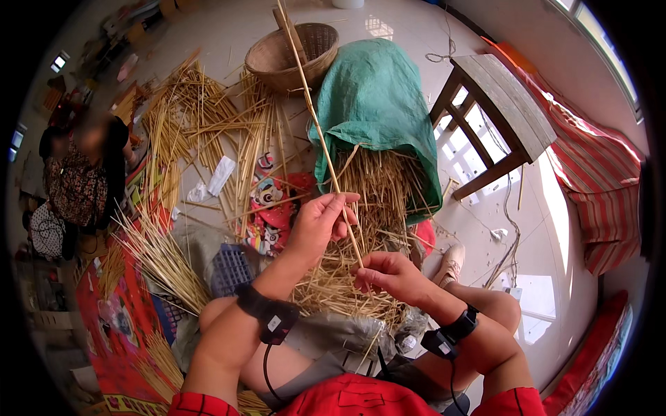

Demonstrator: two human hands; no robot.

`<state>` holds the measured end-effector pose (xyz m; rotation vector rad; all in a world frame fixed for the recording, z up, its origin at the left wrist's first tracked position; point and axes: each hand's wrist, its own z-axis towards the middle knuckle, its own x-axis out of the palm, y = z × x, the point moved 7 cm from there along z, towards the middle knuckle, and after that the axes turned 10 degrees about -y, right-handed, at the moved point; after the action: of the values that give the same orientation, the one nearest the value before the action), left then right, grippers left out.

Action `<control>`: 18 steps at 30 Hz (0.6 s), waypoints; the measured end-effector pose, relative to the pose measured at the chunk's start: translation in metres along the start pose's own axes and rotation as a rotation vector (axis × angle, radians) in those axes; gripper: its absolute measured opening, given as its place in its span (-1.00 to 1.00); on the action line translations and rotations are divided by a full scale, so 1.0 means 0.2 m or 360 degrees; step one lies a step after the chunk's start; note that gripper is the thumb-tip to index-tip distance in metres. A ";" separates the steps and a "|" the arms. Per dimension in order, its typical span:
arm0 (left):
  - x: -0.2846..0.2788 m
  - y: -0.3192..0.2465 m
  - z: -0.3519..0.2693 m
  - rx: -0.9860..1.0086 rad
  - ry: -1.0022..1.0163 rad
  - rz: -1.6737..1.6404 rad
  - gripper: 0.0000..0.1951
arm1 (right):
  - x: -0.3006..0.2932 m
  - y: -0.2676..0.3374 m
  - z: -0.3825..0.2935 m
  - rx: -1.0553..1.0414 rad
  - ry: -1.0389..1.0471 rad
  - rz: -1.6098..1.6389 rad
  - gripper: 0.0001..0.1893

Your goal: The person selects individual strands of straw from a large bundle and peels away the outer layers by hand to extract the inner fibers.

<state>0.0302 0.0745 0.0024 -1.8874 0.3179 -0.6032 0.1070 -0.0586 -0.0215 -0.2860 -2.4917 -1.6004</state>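
Note:
A long, thin straw stalk (pixel 318 124) runs up and away from me, slanting to the left. My left hand (pixel 318 223) pinches it partway along between thumb and fingers. Lower down, near its bottom end, my right hand (pixel 390 275) grips the same stalk with thumb and fingertips. Beneath both hands lies a heap of loose, broken straw (pixel 338 291). Beyond it, more straw (pixel 380 182) spills from the mouth of a green woven sack (pixel 372 88). A bundle of pale stalks (pixel 164 260) rests to the left of my knee.
A wicker basket (pixel 281 67) stands behind the straw piles (pixel 197 104). On the right are a wooden stool (pixel 499 99), a cable (pixel 512 234) on the tiled floor and a striped cloth (pixel 593 177). Another person (pixel 86 171) sits at left, beside a red patterned cloth (pixel 112 322).

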 end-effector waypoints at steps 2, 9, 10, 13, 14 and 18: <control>0.02 -0.03 0.00 -0.0016 -0.0011 -0.0036 -0.69 | 0.00 0.00 0.01 0.0019 -0.0126 0.0018 -0.83; -0.01 0.00 0.03 0.0037 -0.0182 0.0035 -0.87 | -0.04 0.04 0.07 -0.0169 -0.0369 -0.0045 -0.84; 0.00 0.00 0.02 0.0001 -0.0147 0.0020 -0.89 | -0.06 0.08 0.07 -0.0230 -0.0440 0.0050 -0.83; 0.05 0.02 0.00 -0.0038 -0.0052 -0.0016 -0.90 | -0.12 0.13 0.10 -0.0371 -0.0540 -0.0005 -0.84; 0.06 0.03 0.00 -0.0040 -0.0023 -0.0026 -0.90 | -0.13 0.14 0.10 -0.0363 -0.0527 -0.0065 -0.84; 0.08 0.06 0.00 0.0010 0.0014 -0.0005 -0.91 | -0.11 0.14 0.10 -0.0345 -0.0481 -0.0105 -0.85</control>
<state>0.0432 0.0619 -0.0051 -1.8801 0.3186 -0.6138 0.1342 -0.0298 -0.0109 -0.5145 -2.5614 -1.9920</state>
